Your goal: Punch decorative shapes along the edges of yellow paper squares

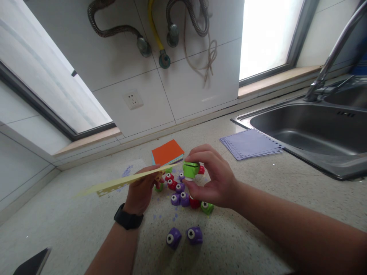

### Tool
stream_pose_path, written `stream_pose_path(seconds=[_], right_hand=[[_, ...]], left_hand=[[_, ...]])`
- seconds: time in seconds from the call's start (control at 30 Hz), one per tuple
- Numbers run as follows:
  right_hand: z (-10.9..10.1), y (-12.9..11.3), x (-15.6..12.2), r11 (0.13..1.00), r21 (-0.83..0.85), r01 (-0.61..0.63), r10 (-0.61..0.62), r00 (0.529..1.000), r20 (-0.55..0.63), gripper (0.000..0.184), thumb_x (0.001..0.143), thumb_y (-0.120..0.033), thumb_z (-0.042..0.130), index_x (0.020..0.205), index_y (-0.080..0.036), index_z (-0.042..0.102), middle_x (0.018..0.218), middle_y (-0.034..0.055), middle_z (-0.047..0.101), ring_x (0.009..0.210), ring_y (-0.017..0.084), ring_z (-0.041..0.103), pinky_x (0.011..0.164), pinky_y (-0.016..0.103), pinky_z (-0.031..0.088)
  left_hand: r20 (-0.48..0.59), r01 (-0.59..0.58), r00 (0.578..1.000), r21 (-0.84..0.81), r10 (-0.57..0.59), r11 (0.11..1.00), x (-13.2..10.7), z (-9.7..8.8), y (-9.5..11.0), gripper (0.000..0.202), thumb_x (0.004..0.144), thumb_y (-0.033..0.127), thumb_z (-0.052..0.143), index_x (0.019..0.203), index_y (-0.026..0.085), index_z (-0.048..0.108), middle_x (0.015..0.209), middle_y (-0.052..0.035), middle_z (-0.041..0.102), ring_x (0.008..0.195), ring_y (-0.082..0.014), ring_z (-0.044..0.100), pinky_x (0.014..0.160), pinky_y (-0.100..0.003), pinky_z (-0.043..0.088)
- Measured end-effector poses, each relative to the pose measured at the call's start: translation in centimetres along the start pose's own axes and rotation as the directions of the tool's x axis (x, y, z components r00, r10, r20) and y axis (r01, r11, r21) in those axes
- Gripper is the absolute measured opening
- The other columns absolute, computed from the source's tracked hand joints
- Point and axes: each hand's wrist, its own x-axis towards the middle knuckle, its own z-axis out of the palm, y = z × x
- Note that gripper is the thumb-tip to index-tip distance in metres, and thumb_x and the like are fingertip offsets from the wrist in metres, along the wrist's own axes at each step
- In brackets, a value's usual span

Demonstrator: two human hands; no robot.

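Note:
My left hand [141,194], with a dark watch on the wrist, grips a sheet of yellow paper [123,181] from below; a row of punched holes runs along its edge. In my right hand [217,175] a green craft paper punch [190,169] is pinched between thumb and fingers, close to the sheet's right end. I cannot tell whether the paper sits inside its slot. Below and behind the hands lie several purple, red and green punches, among them a purple punch [185,198] and a green punch [207,207]. A purple punch [194,235] and another purple punch [173,238] stand nearer me.
Orange paper [168,151] tops a stack by the wall. Lilac sheets [249,143] with punched edges lie beside the metal sink [309,126] at right. Small purple paper bits dot the counter [235,244]. A dark flat object [33,263] is at the lower left.

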Motion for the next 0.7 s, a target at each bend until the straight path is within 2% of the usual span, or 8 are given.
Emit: stream_pose_path(seconds=[0.33, 0.7], right_hand=[[0.1, 0.2, -0.1, 1.000, 0.009, -0.027, 0.027, 0.999, -0.017, 0.039, 0.079, -0.015, 0.073, 0.115, -0.017, 0.058, 0.100, 0.0087, 0.060, 0.091, 0.021, 0.060, 0.077, 0.038, 0.055], [0.2, 0.0, 0.0, 1.000, 0.025, -0.013, 0.012, 1.000, 0.018, 0.039, 0.078, -0.014, 0.074, 0.114, -0.015, 0.058, 0.100, 0.0100, 0.062, 0.091, 0.021, 0.061, 0.078, 0.038, 0.055]], left_hand=[[-0.008, -0.007, 1.000, -0.005, 0.007, 1.000, -0.1, 0.4, 0.3, 0.025, 0.070, 0.034, 0.090, 0.088, 0.019, 0.082, 0.073, -0.0068, 0.077, 0.056, -0.0155, 0.067, 0.046, -0.022, 0.050], [0.022, 0.004, 1.000, 0.047, -0.005, 0.999, 0.1, -0.9, -0.4, 0.021, 0.077, 0.028, 0.084, 0.097, 0.019, 0.080, 0.075, -0.0054, 0.076, 0.059, -0.0135, 0.065, 0.049, -0.022, 0.049]])
